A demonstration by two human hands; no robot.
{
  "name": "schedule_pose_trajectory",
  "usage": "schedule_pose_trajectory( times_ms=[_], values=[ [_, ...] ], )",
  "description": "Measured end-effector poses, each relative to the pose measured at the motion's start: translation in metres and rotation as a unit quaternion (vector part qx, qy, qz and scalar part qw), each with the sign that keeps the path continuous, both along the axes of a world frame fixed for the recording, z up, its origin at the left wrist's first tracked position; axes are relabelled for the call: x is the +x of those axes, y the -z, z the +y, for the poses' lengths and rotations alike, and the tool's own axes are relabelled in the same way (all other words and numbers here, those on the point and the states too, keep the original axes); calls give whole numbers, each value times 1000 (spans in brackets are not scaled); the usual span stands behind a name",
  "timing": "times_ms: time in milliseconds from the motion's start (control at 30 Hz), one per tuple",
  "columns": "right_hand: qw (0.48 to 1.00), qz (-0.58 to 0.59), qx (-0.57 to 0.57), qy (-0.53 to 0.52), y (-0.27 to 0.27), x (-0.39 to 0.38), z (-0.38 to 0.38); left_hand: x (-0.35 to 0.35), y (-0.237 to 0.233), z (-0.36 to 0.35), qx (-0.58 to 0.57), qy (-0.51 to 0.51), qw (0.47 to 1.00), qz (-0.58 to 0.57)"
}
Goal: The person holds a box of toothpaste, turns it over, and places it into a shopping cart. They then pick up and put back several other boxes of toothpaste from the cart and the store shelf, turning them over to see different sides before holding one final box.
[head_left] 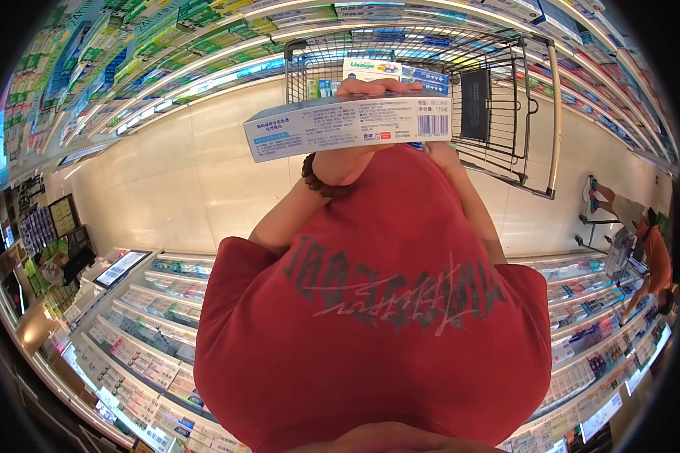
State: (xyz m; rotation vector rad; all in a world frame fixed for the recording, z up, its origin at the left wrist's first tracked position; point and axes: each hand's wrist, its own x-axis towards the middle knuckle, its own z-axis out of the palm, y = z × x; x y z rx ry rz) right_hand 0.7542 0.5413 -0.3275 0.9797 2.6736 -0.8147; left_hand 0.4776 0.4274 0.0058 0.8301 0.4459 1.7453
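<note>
My left hand point(378, 86), with a dark beaded bracelet at its wrist, is closed around a long white and silver printed box point(347, 126). Its fingers show over the box's top edge, and a barcode is at the box's right end. Beside the lower right edge of this box is my right hand point(443, 155); its fingers are mostly hidden and its grip is unclear. A blue edge shows near it. Beyond the box, a wire shopping cart point(493, 128) holds a white and green "Usage" box point(361, 68) and blue boxes point(431, 78).
Shelves point(227, 57) full of packages curve along the top, with more shelves point(140, 332) low on both sides. At the right, a person in orange point(655, 253) is beside another cart point(619, 255). A screen point(122, 268) stands at the left.
</note>
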Motion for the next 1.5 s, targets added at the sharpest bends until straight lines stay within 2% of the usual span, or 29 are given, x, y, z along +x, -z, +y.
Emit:
schedule_pose_trajectory(
  times_ms=[33, 133, 233, 467, 533, 633, 833, 967, 1100, 1200, 1300, 1367, 1500],
  values=[
    [998, -29, -56, 27, -6, -4, 2, 0, -1, 0, -5, -4, 1000, 0],
    [993, -96, -65, 4, -46, -14, 4, -1, 0, -1, -10, -8, 1000, 8],
    [996, -64, -49, 48, -43, -13, 0, 0, 0, 0, -9, -9, 1000, -1],
    [992, -76, -97, 25, -34, -11, 7, 2, -1, 2, -20, -7, 1000, 6],
    [990, -86, -110, 35, -56, -17, 5, 3, 1, 2, -14, -8, 1000, 7],
    [990, -76, -108, 44, -62, -19, 3, 7, 1, 2, -13, -19, 1000, 13],
    [981, -144, -107, 71, -81, -27, 2, 19, -3, 1, -43, -47, 998, 7],
    [986, -113, -85, 86, -31, -14, 0, 24, 1, 4, -28, -61, 998, 18],
    [984, -126, -96, 80, -8, -10, 4, 25, -3, -3, -41, -53, 998, -1],
    [980, -147, -109, 81, -65, -22, 4, 21, -2, -3, -20, -64, 997, 46],
    [980, -137, -115, 90, -75, -24, 3, 20, 1, -2, -13, -54, 997, 51],
    [992, -78, -50, 86, -22, -12, -1, 19, 3, -4, -14, -41, 998, 43],
    [998, -20, 6, 62, 31, -1, 4, 15, 8, -6, -14, -26, 998, 49]
  ],
)
